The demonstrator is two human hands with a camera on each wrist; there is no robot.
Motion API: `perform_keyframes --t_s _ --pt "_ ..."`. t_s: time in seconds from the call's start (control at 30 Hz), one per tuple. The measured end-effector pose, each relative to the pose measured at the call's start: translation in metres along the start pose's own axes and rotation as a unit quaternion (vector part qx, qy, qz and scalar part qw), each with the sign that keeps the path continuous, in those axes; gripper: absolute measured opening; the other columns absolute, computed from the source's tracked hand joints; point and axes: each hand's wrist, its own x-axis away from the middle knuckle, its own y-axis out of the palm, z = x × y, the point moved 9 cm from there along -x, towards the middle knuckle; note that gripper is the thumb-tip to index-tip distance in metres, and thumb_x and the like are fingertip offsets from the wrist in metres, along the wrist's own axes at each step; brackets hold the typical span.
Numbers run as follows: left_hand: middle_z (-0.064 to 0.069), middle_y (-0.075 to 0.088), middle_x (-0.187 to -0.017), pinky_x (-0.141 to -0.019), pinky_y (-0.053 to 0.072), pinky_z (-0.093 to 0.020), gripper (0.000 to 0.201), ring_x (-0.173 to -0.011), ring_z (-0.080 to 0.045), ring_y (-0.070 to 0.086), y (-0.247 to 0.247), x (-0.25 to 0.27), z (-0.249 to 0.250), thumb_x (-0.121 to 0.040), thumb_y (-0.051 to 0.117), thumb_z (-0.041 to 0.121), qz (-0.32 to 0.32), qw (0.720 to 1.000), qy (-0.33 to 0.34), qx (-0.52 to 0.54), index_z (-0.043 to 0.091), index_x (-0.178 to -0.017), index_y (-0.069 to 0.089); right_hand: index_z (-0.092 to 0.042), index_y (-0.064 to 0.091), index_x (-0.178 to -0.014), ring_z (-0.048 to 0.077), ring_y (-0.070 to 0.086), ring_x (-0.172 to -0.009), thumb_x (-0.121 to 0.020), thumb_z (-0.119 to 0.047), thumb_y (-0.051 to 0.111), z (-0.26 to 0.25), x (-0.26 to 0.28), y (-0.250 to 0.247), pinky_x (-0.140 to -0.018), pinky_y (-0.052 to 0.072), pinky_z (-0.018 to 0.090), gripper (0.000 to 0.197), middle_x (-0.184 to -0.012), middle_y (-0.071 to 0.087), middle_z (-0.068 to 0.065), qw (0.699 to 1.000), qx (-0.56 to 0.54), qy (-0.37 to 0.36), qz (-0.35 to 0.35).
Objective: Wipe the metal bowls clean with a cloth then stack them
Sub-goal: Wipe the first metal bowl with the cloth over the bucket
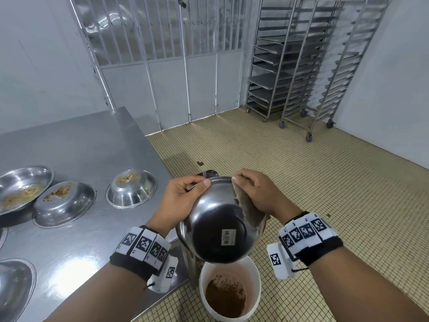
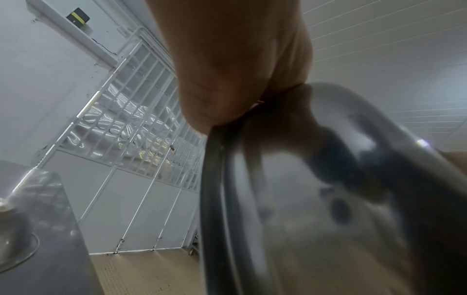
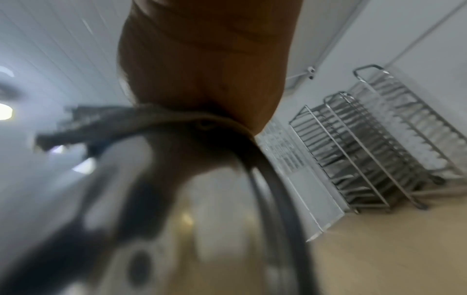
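Observation:
I hold a metal bowl (image 1: 220, 228) tilted, its bottom with a barcode sticker facing me, above a white bucket (image 1: 229, 291). My left hand (image 1: 185, 196) grips the bowl's rim on the left, thumb on the outside. My right hand (image 1: 257, 194) grips a grey-brown cloth (image 1: 249, 210) against the right rim, fingers going over the edge. The bowl's inside is hidden. The left wrist view shows the bowl (image 2: 328, 199) close and blurred. In the right wrist view the cloth (image 3: 106, 123) lies over the bowl's rim (image 3: 272, 189). Soiled bowls (image 1: 131, 188) (image 1: 63, 202) (image 1: 22, 188) stand on the steel table (image 1: 92, 145).
The bucket holds brown waste and stands on the tiled floor (image 1: 301, 177) by the table's corner. Another bowl (image 1: 14, 289) lies at the table's near left edge. Wheeled tray racks (image 1: 301, 66) line the back right wall. A barred metal gate (image 1: 174, 54) closes the back.

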Motion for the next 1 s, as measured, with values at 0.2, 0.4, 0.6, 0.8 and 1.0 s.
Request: perform_keyframes --t_s 0.2,0.4,0.6,0.8,1.0 --pt "0.006 0.077 -0.077 -0.062 0.053 -0.017 0.013 -0.066 -0.004 0.069 0.006 -0.001 -0.005 -0.098 0.068 0.011 -0.022 0.999 0.014 -0.028 0.014 -0.093 0.08 -0.028 0.064 -0.086 0.016 0.063 -0.074 -0.106 -0.038 0.048 -0.006 0.001 0.005 -0.07 0.053 0.033 0.027 -0.079 0.066 -0.004 1.0 0.012 -0.006 0.007" --pt "0.004 0.071 -0.061 -0.056 0.05 -0.02 0.016 -0.054 -0.006 0.064 -0.005 -0.003 -0.002 -0.1 0.066 0.011 0.012 1.0 0.015 -0.024 0.007 -0.093 0.08 -0.023 0.067 -0.09 0.008 0.065 -0.072 -0.106 -0.033 0.051 -0.003 0.001 0.003 -0.07 0.053 0.025 0.025 -0.078 0.068 -0.008 0.999 -0.043 0.006 0.01" --pt "0.014 0.059 -0.048 -0.052 0.042 -0.015 0.02 -0.043 0.002 0.05 0.007 0.003 0.0 -0.102 0.063 0.009 -0.016 0.998 0.018 -0.058 0.005 -0.089 0.077 -0.039 0.06 -0.083 0.003 0.061 -0.074 -0.104 -0.032 0.052 -0.008 0.002 0.006 -0.067 0.045 0.014 0.025 -0.08 0.066 -0.011 1.0 0.005 -0.017 0.008" --pt "-0.007 0.078 -0.077 -0.066 0.06 -0.032 0.019 -0.068 -0.019 0.072 -0.029 -0.008 -0.011 -0.098 0.07 0.02 0.101 0.995 -0.021 -0.002 0.024 -0.083 0.081 -0.028 0.059 -0.077 0.012 0.057 -0.073 -0.105 -0.038 0.042 0.019 0.012 -0.008 -0.081 0.052 0.049 0.035 -0.075 0.062 -0.009 0.989 -0.112 0.042 0.083" --pt "-0.007 0.079 -0.079 -0.069 0.061 -0.035 0.022 -0.071 -0.021 0.073 -0.031 -0.006 -0.013 -0.097 0.071 0.023 0.105 0.994 -0.023 -0.003 0.028 -0.079 0.083 -0.02 0.06 -0.105 0.002 0.064 -0.077 -0.107 -0.026 0.048 0.01 0.019 -0.003 -0.073 0.052 0.023 0.013 -0.084 0.068 -0.016 0.984 -0.166 0.033 0.057"
